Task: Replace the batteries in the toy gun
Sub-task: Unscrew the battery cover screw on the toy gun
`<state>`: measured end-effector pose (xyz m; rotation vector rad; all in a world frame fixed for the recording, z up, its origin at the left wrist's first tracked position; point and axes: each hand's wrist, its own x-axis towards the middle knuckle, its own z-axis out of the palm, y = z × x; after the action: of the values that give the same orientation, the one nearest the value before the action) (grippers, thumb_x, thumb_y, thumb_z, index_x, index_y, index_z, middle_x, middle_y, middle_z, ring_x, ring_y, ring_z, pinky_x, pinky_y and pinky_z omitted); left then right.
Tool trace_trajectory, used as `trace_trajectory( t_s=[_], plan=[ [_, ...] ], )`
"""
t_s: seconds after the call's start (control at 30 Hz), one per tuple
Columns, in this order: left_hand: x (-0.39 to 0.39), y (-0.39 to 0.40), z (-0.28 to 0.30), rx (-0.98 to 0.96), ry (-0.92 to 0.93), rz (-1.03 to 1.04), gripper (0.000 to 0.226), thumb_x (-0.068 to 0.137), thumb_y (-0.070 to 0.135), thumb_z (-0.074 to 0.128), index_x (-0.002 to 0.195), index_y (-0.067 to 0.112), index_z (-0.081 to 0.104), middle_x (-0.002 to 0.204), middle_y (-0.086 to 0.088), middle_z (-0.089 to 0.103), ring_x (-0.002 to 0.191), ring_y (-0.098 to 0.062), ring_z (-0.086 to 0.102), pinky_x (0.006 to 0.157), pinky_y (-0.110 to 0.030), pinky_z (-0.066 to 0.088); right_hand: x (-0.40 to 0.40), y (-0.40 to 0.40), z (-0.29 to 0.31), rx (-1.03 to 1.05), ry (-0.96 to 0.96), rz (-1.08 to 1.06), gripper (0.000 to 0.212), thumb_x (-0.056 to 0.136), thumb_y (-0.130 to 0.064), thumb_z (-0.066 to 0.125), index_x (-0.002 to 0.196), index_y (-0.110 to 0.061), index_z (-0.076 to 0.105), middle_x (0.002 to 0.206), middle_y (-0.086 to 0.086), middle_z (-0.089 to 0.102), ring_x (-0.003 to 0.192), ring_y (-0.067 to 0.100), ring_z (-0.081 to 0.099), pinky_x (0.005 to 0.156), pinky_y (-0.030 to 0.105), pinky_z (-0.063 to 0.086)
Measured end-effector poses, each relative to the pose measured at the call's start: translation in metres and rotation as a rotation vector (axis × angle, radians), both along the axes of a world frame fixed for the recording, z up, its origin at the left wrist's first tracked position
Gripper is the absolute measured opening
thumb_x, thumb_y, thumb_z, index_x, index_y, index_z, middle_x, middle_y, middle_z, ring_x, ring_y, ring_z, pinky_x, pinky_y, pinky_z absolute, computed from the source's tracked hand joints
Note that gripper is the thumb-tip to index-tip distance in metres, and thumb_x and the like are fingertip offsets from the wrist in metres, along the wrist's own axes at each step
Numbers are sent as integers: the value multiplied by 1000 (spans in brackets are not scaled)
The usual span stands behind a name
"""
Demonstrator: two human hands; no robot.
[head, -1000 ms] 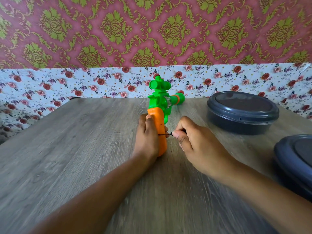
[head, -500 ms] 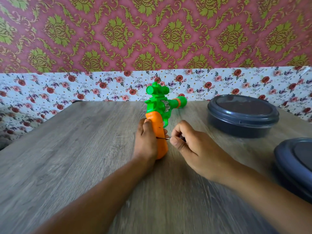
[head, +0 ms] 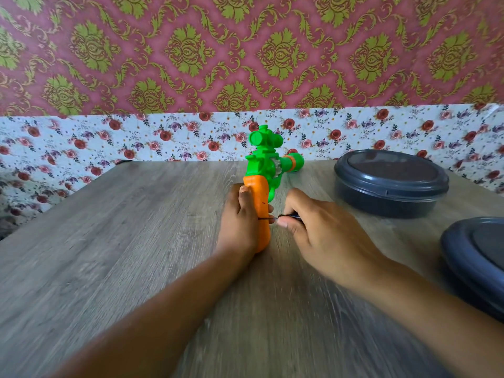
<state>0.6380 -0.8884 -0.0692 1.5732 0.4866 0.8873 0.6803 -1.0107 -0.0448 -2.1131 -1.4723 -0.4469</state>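
Observation:
A toy gun (head: 263,170) with a green body and an orange grip stands on the wooden table (head: 122,241), barrel pointing right and away. My left hand (head: 238,219) is wrapped around the orange grip from the left. My right hand (head: 316,230) pinches a small dark screwdriver (head: 275,218) between thumb and fingers. Its thin metal tip touches the right side of the grip. No batteries are in sight.
A round dark grey lidded container (head: 390,181) sits at the back right. Part of a second one (head: 474,257) shows at the right edge. A floral and a patterned wall close off the far side of the table.
Both hands stay on the grip and the screwdriver. The view has tilted slightly, so the gun sits a little lower in the frame. The right thumb has shifted along the screwdriver.

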Motion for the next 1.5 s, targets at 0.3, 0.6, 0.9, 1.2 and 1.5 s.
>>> trace_trajectory(
  t_s=[0.3,0.6,0.9,1.2,1.5],
  plan=[
    [-1,-1,0,67,8,21,28,102,17,23,95,5,47,65,2,51,47,8,54,43,-6,36,6,4,-9,177,359,77,12,89,-21,58,82,-18,48,61,-10,51,57,4,49,53,19,36],
    [-1,-4,1,36,-13,10,29,103,19,22,101,7,47,67,2,52,46,11,55,41,-4,37,2,2,-11,88,307,-35,37,95,-38,34,77,-11,52,65,13,62,46,16,45,58,45,47],
    [-3,-3,-3,23,-30,36,33,103,20,23,99,1,50,66,1,55,46,8,55,43,-5,38,-1,3,-9,125,100,-84,19,89,-31,58,77,-21,46,60,-7,49,58,23,50,53,34,38],
    [-5,-5,-6,271,19,26,39,92,41,22,91,13,49,68,3,52,62,-7,52,61,-28,40,-4,1,-5,228,227,-21,21,91,-40,47,84,-20,47,64,-3,60,58,25,59,54,44,48],
    [-5,-5,-3,110,2,21,28,102,21,23,97,7,47,66,5,52,47,10,53,45,-5,37,0,0,-3,102,258,-80,31,93,-34,47,65,-26,39,54,-2,60,42,9,50,52,31,47]
  ],
)
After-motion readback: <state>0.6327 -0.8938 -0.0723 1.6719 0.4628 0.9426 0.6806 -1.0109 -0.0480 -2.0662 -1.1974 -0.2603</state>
